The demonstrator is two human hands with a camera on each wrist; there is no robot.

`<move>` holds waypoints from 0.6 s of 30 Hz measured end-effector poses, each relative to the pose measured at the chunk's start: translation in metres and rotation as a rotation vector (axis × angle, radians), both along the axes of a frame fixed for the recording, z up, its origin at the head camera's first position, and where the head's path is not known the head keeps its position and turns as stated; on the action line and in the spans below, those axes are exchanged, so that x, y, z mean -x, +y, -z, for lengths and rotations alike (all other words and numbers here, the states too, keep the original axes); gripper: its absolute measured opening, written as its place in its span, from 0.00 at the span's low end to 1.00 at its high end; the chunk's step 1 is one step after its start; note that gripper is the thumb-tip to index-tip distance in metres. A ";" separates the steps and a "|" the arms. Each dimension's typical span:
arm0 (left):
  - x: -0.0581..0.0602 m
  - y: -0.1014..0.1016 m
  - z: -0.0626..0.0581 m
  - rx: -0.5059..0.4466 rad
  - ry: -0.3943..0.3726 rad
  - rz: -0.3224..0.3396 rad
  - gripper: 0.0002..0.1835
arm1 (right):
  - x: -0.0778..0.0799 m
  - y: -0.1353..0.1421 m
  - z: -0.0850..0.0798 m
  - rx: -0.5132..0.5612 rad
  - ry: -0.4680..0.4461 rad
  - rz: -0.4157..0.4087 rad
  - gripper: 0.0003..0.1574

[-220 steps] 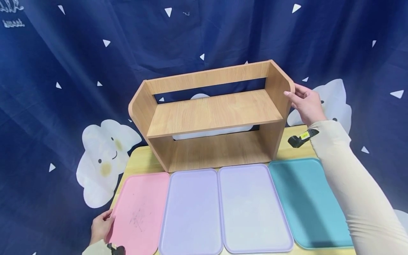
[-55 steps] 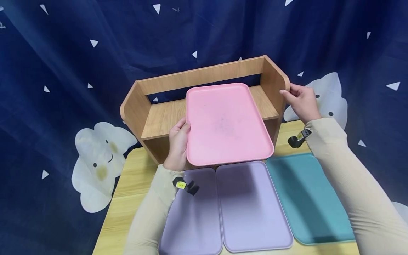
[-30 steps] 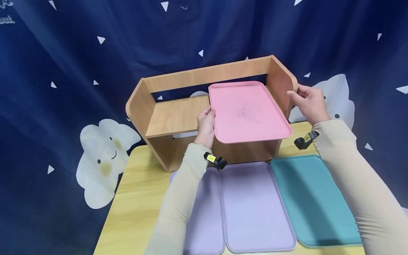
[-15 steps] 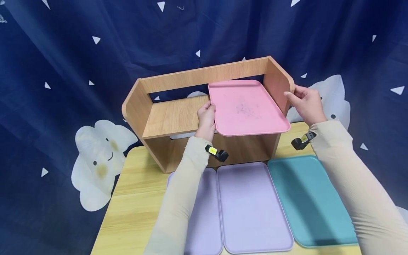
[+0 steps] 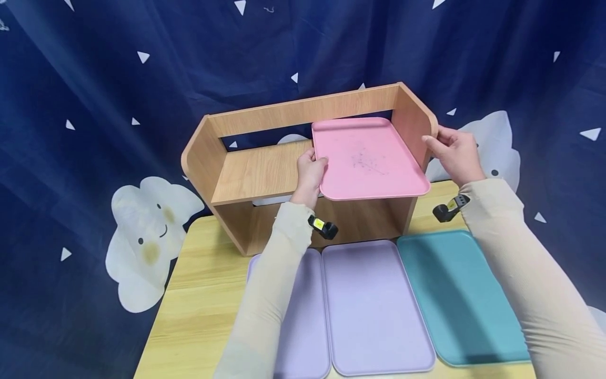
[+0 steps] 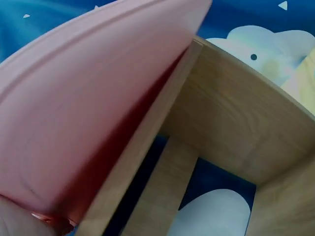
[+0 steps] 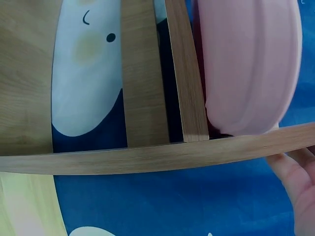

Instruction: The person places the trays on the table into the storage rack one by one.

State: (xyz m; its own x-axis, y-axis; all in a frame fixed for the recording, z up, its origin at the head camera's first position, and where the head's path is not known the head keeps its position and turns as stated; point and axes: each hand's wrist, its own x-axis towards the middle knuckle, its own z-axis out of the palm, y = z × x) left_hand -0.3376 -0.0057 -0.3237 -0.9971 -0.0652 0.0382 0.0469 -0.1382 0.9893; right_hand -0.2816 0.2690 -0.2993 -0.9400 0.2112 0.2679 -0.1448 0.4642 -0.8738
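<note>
A pink tray [image 5: 369, 163] lies on the right part of the wooden shelf unit's upper board [image 5: 265, 173], its front edge jutting out past the board. My left hand [image 5: 310, 173] grips the tray's left rim, the thumb on top; in the left wrist view part of that hand [image 6: 22, 219] shows at the tray's edge. My right hand [image 5: 458, 154] pinches the front edge of the unit's right side panel [image 5: 414, 126]. From the right wrist view, the tray [image 7: 251, 64] sits close beside that panel [image 7: 147, 160], with fingers of the right hand [image 7: 295, 179] at the panel.
Two lilac trays [image 5: 379, 310] and a teal tray [image 5: 466, 300] lie side by side on the yellow wooden table [image 5: 199, 295], in front of the unit. The left forearm covers much of the left lilac tray [image 5: 307, 326]. Behind hangs a blue curtain [image 5: 189, 52] with white clouds.
The left hand has brought the pink tray from the table's left side up onto the upper board, then slid it slightly back. The right hand keeps its hold on the side panel.
</note>
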 end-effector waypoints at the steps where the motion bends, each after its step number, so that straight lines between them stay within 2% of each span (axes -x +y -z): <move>1: -0.001 0.000 0.001 0.024 0.013 -0.005 0.22 | 0.000 0.000 0.000 0.002 -0.002 0.000 0.32; 4: 0.000 -0.001 0.006 0.086 0.029 -0.003 0.22 | 0.000 -0.001 0.001 -0.001 0.003 0.001 0.32; 8: 0.002 -0.002 0.009 0.120 0.026 0.028 0.25 | 0.000 -0.001 -0.001 0.002 0.008 -0.009 0.31; 18: 0.005 -0.010 0.008 0.202 0.027 0.073 0.30 | -0.001 -0.001 -0.002 0.005 -0.009 -0.007 0.32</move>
